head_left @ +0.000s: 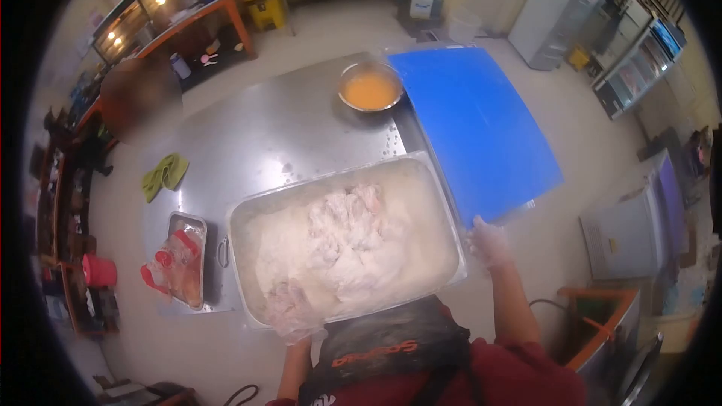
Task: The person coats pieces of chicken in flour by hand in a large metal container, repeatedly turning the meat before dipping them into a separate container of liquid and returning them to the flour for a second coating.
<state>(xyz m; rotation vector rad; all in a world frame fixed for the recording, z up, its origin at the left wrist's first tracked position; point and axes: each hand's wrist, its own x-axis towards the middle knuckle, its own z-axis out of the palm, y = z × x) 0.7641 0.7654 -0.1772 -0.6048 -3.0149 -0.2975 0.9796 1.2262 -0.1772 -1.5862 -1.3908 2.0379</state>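
Note:
A large metal tray (344, 174) in front of me is filled with white flour (282, 244). Flour-coated pieces that look like raw chicken (350, 229) are heaped in its middle. My left hand (289, 308), in a clear plastic glove dusted with flour, is over the tray's near left corner. Its fingers look loosely spread on the flour, though the coating blurs them. My right hand (490, 244), also gloved, is closed at the tray's right rim, close to the near corner of a blue board (481, 131).
A metal bowl of orange liquid (371, 92) stands at the table's far side. To the left are a small metal pan (197, 227) with a red-and-clear plastic bag (180, 263) and a green cloth (165, 174). Shelves, a yellow bin (265, 6) and a fridge (556, 11) surround the table.

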